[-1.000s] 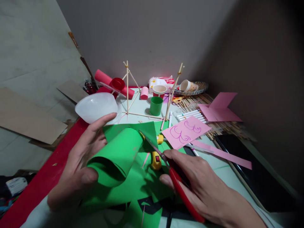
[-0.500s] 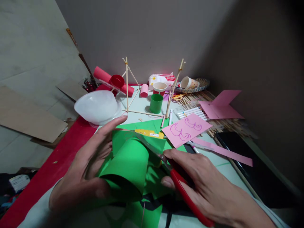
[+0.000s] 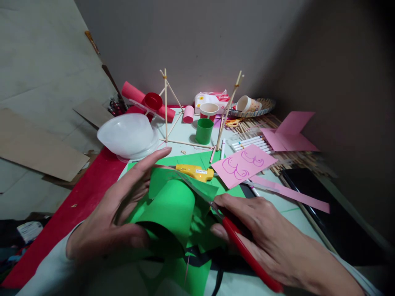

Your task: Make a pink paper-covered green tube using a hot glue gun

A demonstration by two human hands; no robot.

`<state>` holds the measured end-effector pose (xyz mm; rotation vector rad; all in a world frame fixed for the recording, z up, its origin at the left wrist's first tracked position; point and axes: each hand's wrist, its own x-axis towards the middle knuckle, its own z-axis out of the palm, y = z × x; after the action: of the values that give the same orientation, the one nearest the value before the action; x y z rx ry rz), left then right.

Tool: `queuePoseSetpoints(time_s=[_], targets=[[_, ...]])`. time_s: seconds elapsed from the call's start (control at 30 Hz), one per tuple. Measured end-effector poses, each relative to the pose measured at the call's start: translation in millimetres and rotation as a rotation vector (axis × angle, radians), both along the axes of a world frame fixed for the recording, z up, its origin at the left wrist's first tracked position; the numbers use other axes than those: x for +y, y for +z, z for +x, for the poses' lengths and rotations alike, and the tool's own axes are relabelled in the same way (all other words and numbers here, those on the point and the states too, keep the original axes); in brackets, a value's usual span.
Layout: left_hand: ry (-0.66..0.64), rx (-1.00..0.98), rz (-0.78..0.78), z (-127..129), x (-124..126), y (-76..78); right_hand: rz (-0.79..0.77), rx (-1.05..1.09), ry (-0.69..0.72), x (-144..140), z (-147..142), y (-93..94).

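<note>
On the left we have our left hand (image 3: 114,222) wrapped around a curled sheet of green paper (image 3: 171,207): the thumb presses the near rim of the roll while the four fingers (image 3: 145,164) stretch out almost straight and slightly spread along its far side, so the hand is closed on the paper rather than flat. The roll lies low over the table (image 3: 185,137), its long axis running from its open mouth near us up and away toward the far right. Moving right, the blades of our red-handled scissors (image 3: 228,230) bite into the paper's upper edge, pointing away and to the left. Our right hand (image 3: 262,242) grips the handles, fingers curled tightly together through them. Just beyond the paper lies a yellow glue gun (image 3: 194,171), and right of it a pink card (image 3: 242,164).
</note>
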<state>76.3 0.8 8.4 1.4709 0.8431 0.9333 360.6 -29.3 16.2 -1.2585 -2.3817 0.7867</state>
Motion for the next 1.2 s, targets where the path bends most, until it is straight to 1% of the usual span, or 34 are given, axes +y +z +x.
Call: queuePoseSetpoints(time_s=[0.13,0.2,0.27,0.33,0.37,0.43,0.5,0.57,0.73,0.9,0.97,1.1,1.2], targets=[[-0.047,-0.031,-0.019,1,5,9.3,-0.032,0.044,-0.039,-2,2,3.1],[-0.081,-0.054,-0.060,-1,8,9.5,-0.051,0.057,-0.064,-2,2,5.5],[-0.108,-0.102,-0.114,-4,11,4.6,-0.082,0.060,-0.086,1,1,8.7],[-0.114,-0.176,-0.162,-8,14,-3.8,-0.133,0.076,-0.100,4,0,11.6],[-0.104,-0.208,-0.183,-10,15,-8.3,-0.163,0.088,-0.104,5,-1,12.6],[-0.044,-0.244,-0.210,-13,17,-15.2,-0.225,0.106,-0.100,7,0,13.0],[-0.035,-0.241,-0.222,-15,18,-17.3,-0.269,0.108,-0.095,8,2,11.2],[-0.067,-0.218,-0.217,-15,18,-14.7,-0.282,0.110,-0.097,7,3,8.3],[-0.006,-0.145,-0.161,-5,9,-3.7,-0.232,0.101,-0.094,6,2,4.0],[0.085,-0.144,-0.119,8,0,-0.2,-0.175,0.104,-0.106,5,2,3.7],[0.074,-0.142,-0.123,8,0,0.0,-0.139,0.109,-0.109,3,2,3.4],[0.045,-0.110,-0.109,3,4,-1.3,-0.076,0.098,-0.073,2,2,3.0],[-0.038,-0.078,-0.078,0,7,-1.7,-0.075,0.091,-0.050,3,1,3.6]])
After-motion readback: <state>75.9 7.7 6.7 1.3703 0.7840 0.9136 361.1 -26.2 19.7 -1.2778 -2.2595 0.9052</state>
